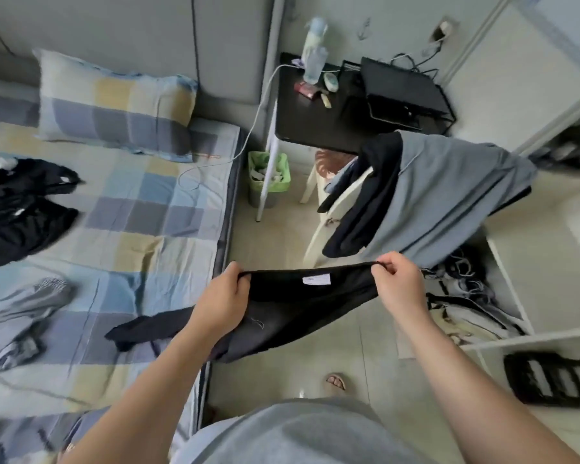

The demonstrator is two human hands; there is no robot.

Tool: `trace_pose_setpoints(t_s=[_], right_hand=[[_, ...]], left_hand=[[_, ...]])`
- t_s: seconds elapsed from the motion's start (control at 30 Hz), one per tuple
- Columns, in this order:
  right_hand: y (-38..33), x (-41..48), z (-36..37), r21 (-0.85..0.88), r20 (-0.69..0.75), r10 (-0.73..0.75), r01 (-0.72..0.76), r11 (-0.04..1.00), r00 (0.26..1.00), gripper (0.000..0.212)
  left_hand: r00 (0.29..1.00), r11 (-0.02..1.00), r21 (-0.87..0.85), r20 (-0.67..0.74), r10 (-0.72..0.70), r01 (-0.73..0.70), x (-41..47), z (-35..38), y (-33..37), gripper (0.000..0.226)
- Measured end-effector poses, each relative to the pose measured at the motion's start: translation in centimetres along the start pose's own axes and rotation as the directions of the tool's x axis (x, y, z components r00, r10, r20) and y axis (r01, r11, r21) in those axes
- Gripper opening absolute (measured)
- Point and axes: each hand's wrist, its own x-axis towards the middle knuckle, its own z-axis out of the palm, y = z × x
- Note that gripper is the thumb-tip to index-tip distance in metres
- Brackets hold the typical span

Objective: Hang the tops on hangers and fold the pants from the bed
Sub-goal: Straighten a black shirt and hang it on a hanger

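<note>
Off the right edge of the checked-sheet bed (148, 202), black soft-fabric pants (302, 306) are held taut, waistband pinched by fingers (384, 267) of L hand (221, 296) & R hand (399, 283); prob. light, limp, best gripped at waistband corners.

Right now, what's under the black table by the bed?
A green bin stands by the white leg; a stool pokes out beneath the table edge. Draped clothes cover part of the stool and whatever lies behind.

Arms extended, left hand (223, 296) and right hand (399, 284) grip black pants (302, 299).
</note>
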Motion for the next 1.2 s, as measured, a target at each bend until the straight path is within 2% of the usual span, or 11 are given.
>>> trace_pose_setpoints(t_s=[0.1,0.2,0.27,0.33,0.43,0.5,0.73,0.87,1.0,1.2], right_hand=[[2.4,1.2,-4.8,0.021,-0.046,0.036,-0.035,0.999,0.998,0.013],[4.8,3.0,-10.3,0.050,-0.053,0.051,-0.048,0.998,0.997,0.022],[6.1,4.5,-14.1,0.090,-0.052,0.044,-0.040,0.995,0.998,0.017],[7.2,6.3,-18.2,0.143,-0.086,0.019,-0.006,0.990,0.996,0.014],[8.7,9.4,-24.5,0.201,-0.147,-0.012,0.042,0.979,0.989,0.021],[9.6,11.2,-28.9,0.219,-0.174,-0.044,0.083,0.972,0.984,0.015],[11.9,17.3,-44.0,0.122,-0.328,-0.160,0.209,0.970,0.931,0.018],[11.2,21.5,-51.2,0.091,-0.453,-0.201,0.269,0.959,0.869,0.031],[9.3,25.4,-57.4,0.033,-0.601,-0.216,0.294,0.955,0.769,0.041],[5.0,30.1,-65.3,-0.231,-0.747,-0.259,0.126,0.965,0.612,0.042]], left_hand=[[0.998,0.996,-0.061,0.031,0.063,-0.061,1.8,2.5,5.0,0.027],[0.988,0.986,-0.094,0.054,0.145,-0.139,3.7,5.5,11.3,0.026],[0.977,0.972,-0.128,0.057,0.207,-0.199,5.0,7.5,15.8,0.026],[0.963,0.953,-0.166,0.047,0.265,-0.255,6.3,9.8,20.6,0.028],[0.940,0.915,-0.238,0.019,0.341,-0.327,8.1,13.1,27.5,0.028],[0.917,0.883,-0.266,-0.005,0.399,-0.386,9.4,15.3,32.4,0.029],[0.824,0.771,-0.320,-0.063,0.563,-0.551,13.7,21.2,51.4,0.028],[0.739,0.690,-0.314,-0.061,0.671,-0.652,16.0,22.6,61.7,0.027],[0.634,0.582,-0.337,-0.062,0.771,-0.740,19.3,23.8,70.7,0.029],[0.382,0.332,-0.320,-0.107,0.918,-0.888,24.4,25.1,82.6,0.034]])
